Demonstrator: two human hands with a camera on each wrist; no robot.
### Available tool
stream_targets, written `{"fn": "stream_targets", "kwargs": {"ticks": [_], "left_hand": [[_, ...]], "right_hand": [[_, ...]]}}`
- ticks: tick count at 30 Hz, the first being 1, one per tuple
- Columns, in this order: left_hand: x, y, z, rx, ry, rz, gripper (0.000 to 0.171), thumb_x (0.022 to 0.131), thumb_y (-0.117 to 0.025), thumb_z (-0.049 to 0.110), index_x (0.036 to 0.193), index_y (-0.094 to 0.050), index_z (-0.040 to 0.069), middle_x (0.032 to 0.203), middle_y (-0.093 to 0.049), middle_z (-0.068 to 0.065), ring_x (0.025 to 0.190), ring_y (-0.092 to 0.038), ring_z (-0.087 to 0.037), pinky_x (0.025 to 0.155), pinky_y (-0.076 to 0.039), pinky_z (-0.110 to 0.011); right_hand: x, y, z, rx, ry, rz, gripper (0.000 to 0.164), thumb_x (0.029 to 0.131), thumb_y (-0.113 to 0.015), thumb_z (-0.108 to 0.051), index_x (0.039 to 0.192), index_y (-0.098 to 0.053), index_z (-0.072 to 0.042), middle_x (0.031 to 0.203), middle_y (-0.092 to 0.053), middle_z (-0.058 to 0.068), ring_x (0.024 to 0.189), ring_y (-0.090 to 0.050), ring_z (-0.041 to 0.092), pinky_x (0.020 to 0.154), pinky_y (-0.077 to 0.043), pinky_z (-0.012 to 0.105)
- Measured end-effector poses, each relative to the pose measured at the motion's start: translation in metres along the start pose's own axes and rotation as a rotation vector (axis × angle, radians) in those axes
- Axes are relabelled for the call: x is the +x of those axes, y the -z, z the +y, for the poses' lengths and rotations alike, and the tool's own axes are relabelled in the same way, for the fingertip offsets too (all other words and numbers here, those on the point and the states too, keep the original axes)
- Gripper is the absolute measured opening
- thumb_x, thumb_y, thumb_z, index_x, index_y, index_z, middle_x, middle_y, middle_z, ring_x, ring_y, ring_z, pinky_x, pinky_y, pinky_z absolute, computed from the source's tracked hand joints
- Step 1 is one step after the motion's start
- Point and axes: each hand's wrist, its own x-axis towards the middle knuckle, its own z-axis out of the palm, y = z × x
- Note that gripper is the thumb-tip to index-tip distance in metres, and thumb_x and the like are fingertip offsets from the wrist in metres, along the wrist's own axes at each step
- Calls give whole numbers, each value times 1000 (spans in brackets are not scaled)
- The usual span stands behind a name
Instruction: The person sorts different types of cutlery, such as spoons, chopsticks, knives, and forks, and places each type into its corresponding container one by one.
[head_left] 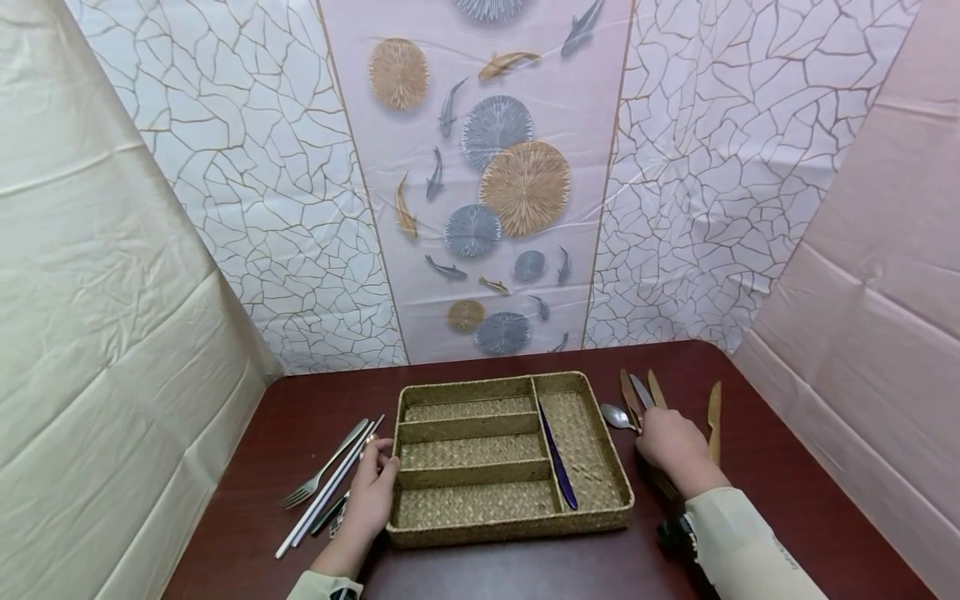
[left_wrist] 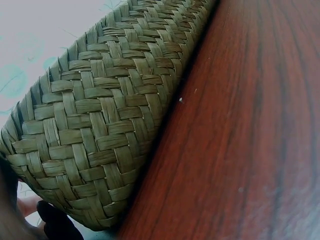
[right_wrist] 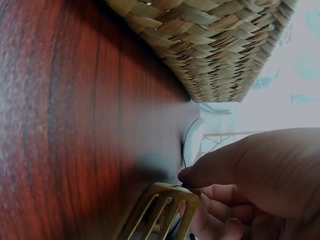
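Table bears the tray. My left hand touches its left wall, fingers relaxed; my right hand bends beside it, whether clamped I cannot tell, near the gold fork and spoon.

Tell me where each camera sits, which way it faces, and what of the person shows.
Head: worn on the head, facing forward and down at the table and woven tray; left hand, right hand and sleeves show.
Left wrist: worn there, facing the tray's outer wall; a bit of that hand shows at lower left.
Right wrist: worn there, facing low across the table past a gold fork; thumb and fingers show.
Head and right wrist share the spoon.
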Motion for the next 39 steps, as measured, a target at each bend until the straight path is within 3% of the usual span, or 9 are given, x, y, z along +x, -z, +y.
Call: {"fn": "stream_targets", "kwargs": {"ticks": [10, 14, 18, 23, 28, 35, 39], "left_hand": [[1, 0, -4, 7, -18, -13, 30, 100, -52, 13, 129, -51, 7, 92, -48, -11, 74, -46, -22, 68, -38, -37], [2, 1, -6, -2, -23, -28, 30, 101, -51, 15, 130, -51, 8, 92, -48, -11, 74, -45, -21, 69, -38, -37], [2, 2, -5, 0, -20, -36, 31, 101, -51, 15, 132, -50, 7, 92, -47, -10, 73, -45, -20, 67, -38, -37], [1, 2, -5, 0, -26, -32, 30, 101, -50, 14, 130, -50, 7, 91, -47, -11, 72, -45, -20, 67, -38, -37], [1, 2, -6, 11, -18, -25, 29, 101, -50, 14, 130, -50, 8, 90, -47, -11, 70, -46, -21, 65, -39, -36], [1, 2, -5, 16, -22, -17, 29, 101, -51, 14, 129, -51, 8, 88, -47, -10, 68, -45, -20, 63, -39, -36], [1, 1, -4, 16, -20, -24, 29, 101, -50, 15, 130, -50, 9, 89, -47, -9, 68, -45, -20, 63, -39, -35]], "right_hand": [[-4, 6, -5, 19, 8, 29, 20, 82, -58, -15, 62, -55, -11, 73, -63, 13, 57, -52, 27, 49, -45, 45], [-5, 13, -10, 37, 24, 45, 33, 84, -58, -16, 54, -46, -16, 56, -47, 3, 49, -44, 22, 46, -39, 40], [-6, 23, -16, 54, 57, 64, 38, 84, -59, -17, 50, -42, -18, 50, -31, -3, 44, -35, 18, 43, -34, 35], [-10, 41, -26, 54, 77, 69, 40, 85, -56, -14, 49, -40, -19, 47, -28, -5, 41, -32, 15, 40, -31, 33], [-14, 51, -47, 45, 111, 102, 39, 88, -56, -17, 51, -43, -17, 47, -34, -4, 41, -38, 17, 40, -33, 34], [-25, 44, -85, 63, 258, 117, 18, 90, -58, -17, 72, -55, -15, 57, -46, -4, 48, -41, 13, 48, -34, 32], [-35, 42, -110, 46, 339, 129, 17, 90, -59, -15, 73, -54, -18, 61, -49, -3, 51, -43, 13, 48, -36, 32]]}}
